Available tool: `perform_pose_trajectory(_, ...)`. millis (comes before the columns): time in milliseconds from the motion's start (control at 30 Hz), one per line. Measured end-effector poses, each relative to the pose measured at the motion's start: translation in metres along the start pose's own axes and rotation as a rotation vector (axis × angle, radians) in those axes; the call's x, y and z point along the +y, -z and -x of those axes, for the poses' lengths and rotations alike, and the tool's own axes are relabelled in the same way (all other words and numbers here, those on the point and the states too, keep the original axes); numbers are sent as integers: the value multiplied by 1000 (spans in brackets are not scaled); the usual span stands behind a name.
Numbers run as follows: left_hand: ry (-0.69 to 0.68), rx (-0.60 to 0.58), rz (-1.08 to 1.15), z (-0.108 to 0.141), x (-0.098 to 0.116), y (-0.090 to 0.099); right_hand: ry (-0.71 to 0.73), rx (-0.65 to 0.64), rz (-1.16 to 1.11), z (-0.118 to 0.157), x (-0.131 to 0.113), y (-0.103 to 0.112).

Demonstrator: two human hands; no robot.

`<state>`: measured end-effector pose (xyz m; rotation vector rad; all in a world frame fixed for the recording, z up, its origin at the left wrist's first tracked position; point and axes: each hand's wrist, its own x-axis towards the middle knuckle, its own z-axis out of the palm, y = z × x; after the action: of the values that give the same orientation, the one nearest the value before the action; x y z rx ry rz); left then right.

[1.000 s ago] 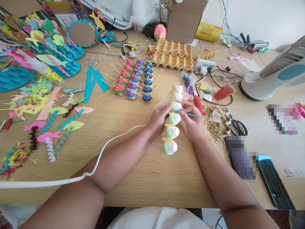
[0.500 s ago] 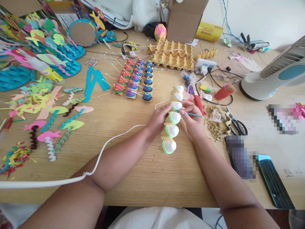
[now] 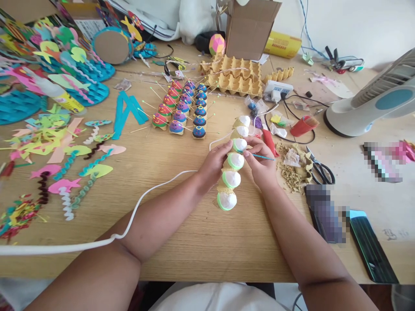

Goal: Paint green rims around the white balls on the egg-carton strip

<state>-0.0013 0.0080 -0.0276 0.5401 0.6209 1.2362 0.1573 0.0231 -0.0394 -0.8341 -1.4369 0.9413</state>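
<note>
A strip of egg carton (image 3: 231,178) with several white domes runs lengthwise in front of me. The nearer domes have light green along their left edges. My left hand (image 3: 218,159) grips the strip from the left near its middle. From the right, my right hand (image 3: 261,162) pinches a thin blue stick-like tool (image 3: 264,157), its tip at the third dome from the far end; some fingers lie behind the strip. Beyond stand three rows of painted domes, red (image 3: 159,120), purple (image 3: 177,126) and blue (image 3: 199,131), with pins sticking out.
Paper fish (image 3: 61,185) and scraps cover the left. Behind are egg trays (image 3: 240,80) and a cardboard box (image 3: 251,30). To the right lie scissors (image 3: 320,170), a red cup (image 3: 303,126), phones (image 3: 372,246) and a fan (image 3: 372,95). A white cable (image 3: 136,211) crosses my left forearm.
The near end of the strip has swung slightly left. Both hands keep their holds, and the whole view has shifted a little.
</note>
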Motion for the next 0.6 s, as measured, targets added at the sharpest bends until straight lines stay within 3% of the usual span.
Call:
perform_pose_trajectory(433, 13, 10, -31, 5, 3, -2, 16, -21, 28, 0, -1, 0)
perform_pose_trajectory(600, -13, -42, -21, 1, 0, 1, 42, -7, 45, 1, -2, 0)
